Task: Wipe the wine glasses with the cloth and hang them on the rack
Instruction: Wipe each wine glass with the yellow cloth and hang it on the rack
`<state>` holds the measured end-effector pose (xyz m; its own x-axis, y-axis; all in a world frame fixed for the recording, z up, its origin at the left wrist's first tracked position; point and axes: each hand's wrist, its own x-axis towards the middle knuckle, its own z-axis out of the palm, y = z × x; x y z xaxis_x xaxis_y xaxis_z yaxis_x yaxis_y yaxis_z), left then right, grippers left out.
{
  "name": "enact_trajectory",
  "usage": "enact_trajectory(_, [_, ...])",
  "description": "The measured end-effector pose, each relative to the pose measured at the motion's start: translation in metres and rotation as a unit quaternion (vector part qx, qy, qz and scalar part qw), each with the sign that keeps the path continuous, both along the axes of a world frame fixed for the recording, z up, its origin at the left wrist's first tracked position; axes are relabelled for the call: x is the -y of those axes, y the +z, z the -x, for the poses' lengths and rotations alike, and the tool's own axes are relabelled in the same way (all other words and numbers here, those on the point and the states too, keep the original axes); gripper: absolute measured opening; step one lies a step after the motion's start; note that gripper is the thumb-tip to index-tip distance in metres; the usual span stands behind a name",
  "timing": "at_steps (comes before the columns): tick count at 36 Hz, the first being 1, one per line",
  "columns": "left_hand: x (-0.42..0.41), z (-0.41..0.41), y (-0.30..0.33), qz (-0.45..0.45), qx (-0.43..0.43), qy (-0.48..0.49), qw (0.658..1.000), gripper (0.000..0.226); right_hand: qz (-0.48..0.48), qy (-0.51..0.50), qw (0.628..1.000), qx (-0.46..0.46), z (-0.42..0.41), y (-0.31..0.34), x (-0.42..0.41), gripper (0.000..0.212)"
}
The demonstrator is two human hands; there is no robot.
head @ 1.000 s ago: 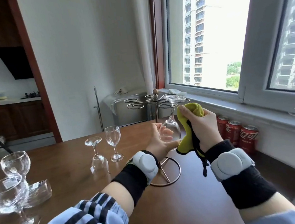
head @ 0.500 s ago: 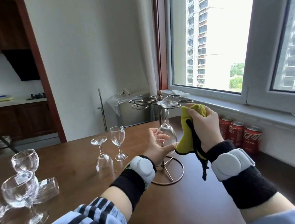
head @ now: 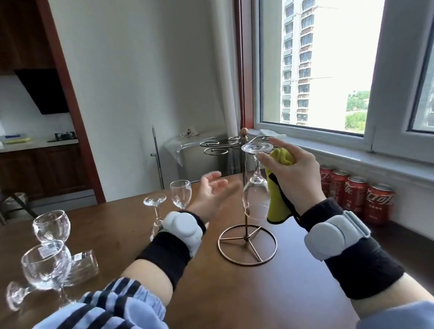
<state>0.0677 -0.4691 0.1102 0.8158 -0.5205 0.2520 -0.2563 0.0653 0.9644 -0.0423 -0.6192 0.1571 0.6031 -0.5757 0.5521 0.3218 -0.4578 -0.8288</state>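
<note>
Glass (head: 256, 187) hangs inverted beside right hand (head: 294, 178) fingers (head: 264, 157) gripping cloth (head: 278, 193).

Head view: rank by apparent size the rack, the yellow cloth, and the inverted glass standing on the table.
1. Rack
2. Yellow cloth
3. Inverted glass, partly hidden behind the left wrist and farther away, so its true size is unsure.

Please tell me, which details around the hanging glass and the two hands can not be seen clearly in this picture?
- Head view: whether the hanging glass foot sits fully in the rack hook; the right hand and the cloth cover that spot.
- Left hand: motion blur hides its finger pose.
- Inverted glass: the left wristband hides its bowl.
- Lying glass: its label is too small.
</note>
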Motion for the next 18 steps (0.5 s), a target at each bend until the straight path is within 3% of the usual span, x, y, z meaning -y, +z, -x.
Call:
enact_trajectory(5, [-0.010,-0.014,0.029,0.088,0.001,0.062,0.994,0.072,-0.006,-0.001,1.000,0.007,-0.002,-0.001,0.005,0.034])
enact_trajectory(13, [-0.007,-0.020,0.036,0.087,0.010,0.065,0.994,0.039,-0.031,0.017,0.999,0.030,-0.002,-0.004,0.008,0.029])
enact_trajectory(18, [-0.004,-0.018,0.041,0.102,0.014,0.073,0.992,0.040,-0.021,-0.005,1.000,0.007,0.000,-0.016,0.006,0.043])
